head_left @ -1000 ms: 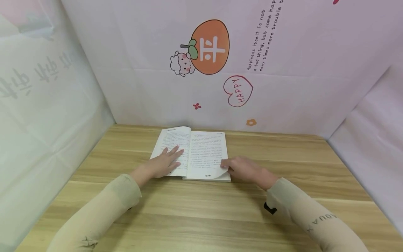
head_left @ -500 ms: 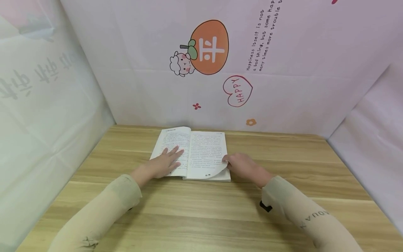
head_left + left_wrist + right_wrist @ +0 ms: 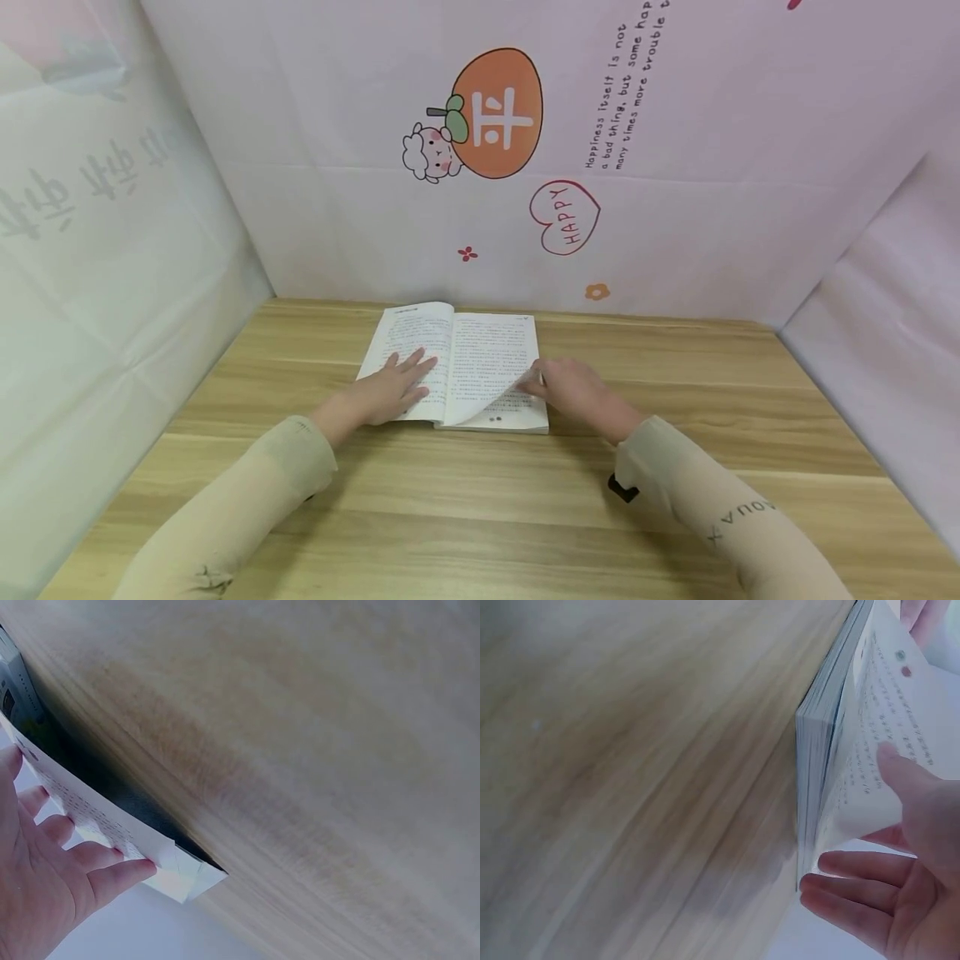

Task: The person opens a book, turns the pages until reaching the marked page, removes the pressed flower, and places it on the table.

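An open book (image 3: 491,346) with printed text lies on the wooden table, near the back wall. Across its left page rests my left hand (image 3: 384,393), fingers straight and spread. My right hand (image 3: 572,388) is at the book's right edge and pinches a page (image 3: 896,712) between thumb and index finger. That page's lower corner is lifted and curls up toward the spine, so printed text beneath shows. In the right wrist view the other fingers (image 3: 859,892) stretch beside the thick page block (image 3: 817,742). The left wrist view shows my left fingertips touching the left page (image 3: 97,806).
The wooden table (image 3: 450,517) spreads around the book. A white printed sheet (image 3: 360,225) stands behind it as a wall, and further white sheets (image 3: 135,333) rise at the left and right sides.
My right hand has moved a little left and lifted the page's lower right corner, which now curls further toward the spine. My left hand has stayed in place.
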Motion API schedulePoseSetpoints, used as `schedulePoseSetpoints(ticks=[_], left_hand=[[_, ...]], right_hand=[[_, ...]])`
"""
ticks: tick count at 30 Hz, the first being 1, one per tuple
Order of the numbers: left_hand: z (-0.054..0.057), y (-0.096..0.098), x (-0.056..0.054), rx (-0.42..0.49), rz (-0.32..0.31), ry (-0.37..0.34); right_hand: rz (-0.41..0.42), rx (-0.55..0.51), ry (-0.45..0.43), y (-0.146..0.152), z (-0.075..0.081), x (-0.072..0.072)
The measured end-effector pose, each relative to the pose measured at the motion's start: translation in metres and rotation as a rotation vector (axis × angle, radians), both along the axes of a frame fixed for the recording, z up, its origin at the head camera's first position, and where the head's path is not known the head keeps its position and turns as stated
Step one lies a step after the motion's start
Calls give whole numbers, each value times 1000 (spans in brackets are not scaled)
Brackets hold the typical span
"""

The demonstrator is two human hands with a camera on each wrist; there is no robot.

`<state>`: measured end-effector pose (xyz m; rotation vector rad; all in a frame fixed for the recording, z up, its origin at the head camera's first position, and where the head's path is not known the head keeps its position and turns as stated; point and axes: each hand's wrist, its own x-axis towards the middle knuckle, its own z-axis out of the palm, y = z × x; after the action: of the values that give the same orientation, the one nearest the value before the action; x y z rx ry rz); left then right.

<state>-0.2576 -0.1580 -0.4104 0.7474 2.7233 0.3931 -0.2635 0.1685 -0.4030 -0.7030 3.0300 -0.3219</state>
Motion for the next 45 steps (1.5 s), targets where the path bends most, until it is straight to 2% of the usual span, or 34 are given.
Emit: schedulePoseSetpoints(ticks=[8, 11, 14, 20, 28, 32, 36, 40, 45], left_hand=[[2, 1, 0, 7, -4, -11], [2, 1, 1, 2, 0, -8], [1, 1, 1, 6, -1, -3], [0, 1, 1, 10, -7, -5], [-1, 1, 1, 8, -2, 9], [0, 0, 1, 14, 3, 11], [1, 0, 0, 28, 2, 18], [2, 1, 0, 49, 7, 44], [2, 2, 0, 75, 31, 87]], right_hand=[[-61, -59, 77, -10, 9, 1], [-79, -52, 47, -15, 10, 2], [-81, -76, -20, -21, 9, 3], [4, -118, -105, -31, 1, 5], [160, -115, -78, -40, -3, 10], [180, -80, -69, -41, -4, 12], [159, -30, -90, -43, -6, 13], [141, -21, -112, -47, -6, 16], [158, -44, -105, -51, -7, 18]])
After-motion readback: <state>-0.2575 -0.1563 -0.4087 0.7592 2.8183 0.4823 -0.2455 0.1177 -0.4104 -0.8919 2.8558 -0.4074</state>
